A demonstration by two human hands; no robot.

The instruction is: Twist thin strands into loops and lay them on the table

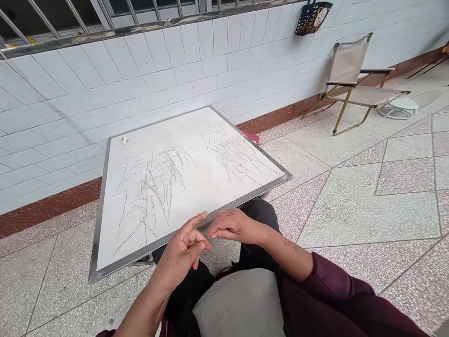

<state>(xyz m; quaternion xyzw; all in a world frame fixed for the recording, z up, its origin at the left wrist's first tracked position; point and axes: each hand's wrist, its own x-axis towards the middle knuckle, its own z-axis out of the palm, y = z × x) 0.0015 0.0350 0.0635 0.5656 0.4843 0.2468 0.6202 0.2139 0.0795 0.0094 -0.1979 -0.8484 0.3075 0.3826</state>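
My left hand (184, 248) and my right hand (231, 225) meet just off the near edge of the white table (199, 187), above my lap. Both are closed in a pinch on a thin wire (246, 248), whose tail shows below my right wrist. Most of this wire is hidden by the fingers. On the left of the tabletop lies a loose, tangled group of bent thin wires (149, 182). At the right lie several wires with a round loop at one end (224, 158), spread in rough rows.
A small red and white object (125, 140) sits at the table's far left corner. Behind stands a white tiled wall (147, 79) with a barred window above. A folding chair (351, 70) is on the floor at right, and a black basket (312, 18) hangs on the wall.
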